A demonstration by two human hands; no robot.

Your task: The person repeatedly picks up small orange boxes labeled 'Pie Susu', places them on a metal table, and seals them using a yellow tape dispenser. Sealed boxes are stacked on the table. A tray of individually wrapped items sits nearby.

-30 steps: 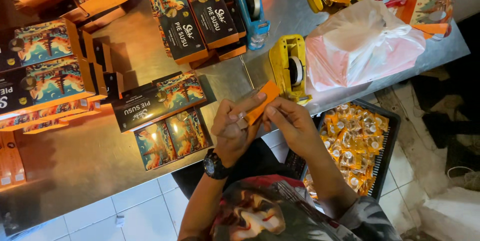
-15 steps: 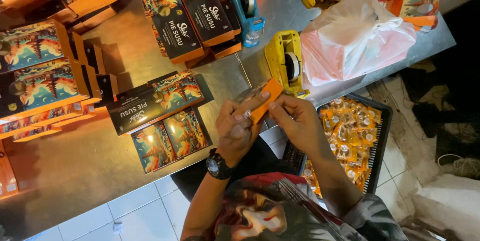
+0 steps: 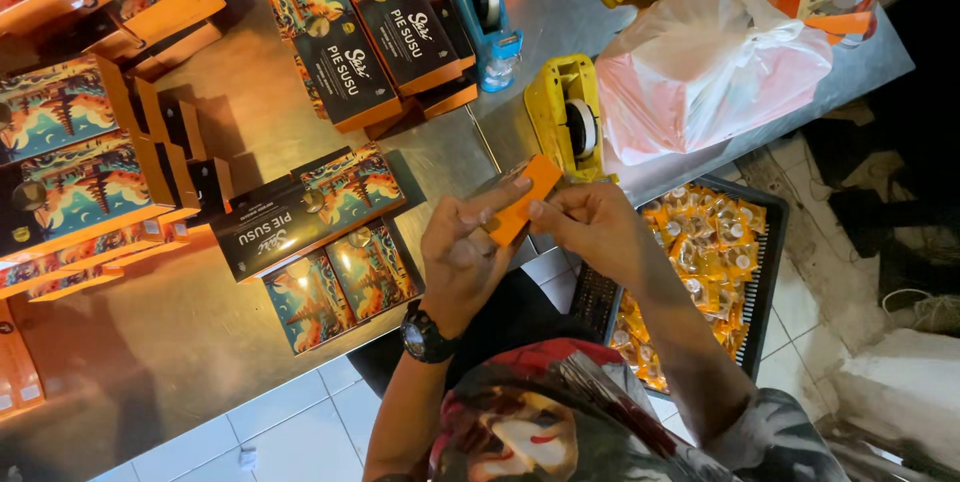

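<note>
My left hand, with a black watch on its wrist, and my right hand together hold a small flat orange cardboard piece over the steel table's edge. Fingers of both hands pinch it from either side. Just left of my hands lie black-and-orange printed boxes on the steel table. A black crate of orange wrapped packets sits low at my right.
A yellow tape dispenser and a blue one stand behind my hands. A white-and-pink plastic bag lies at the right. Stacks of orange boxes fill the left. White tile floor shows below.
The view has drifted slightly. My hands stay together on the orange piece, with the fingers shifting a little along it.
</note>
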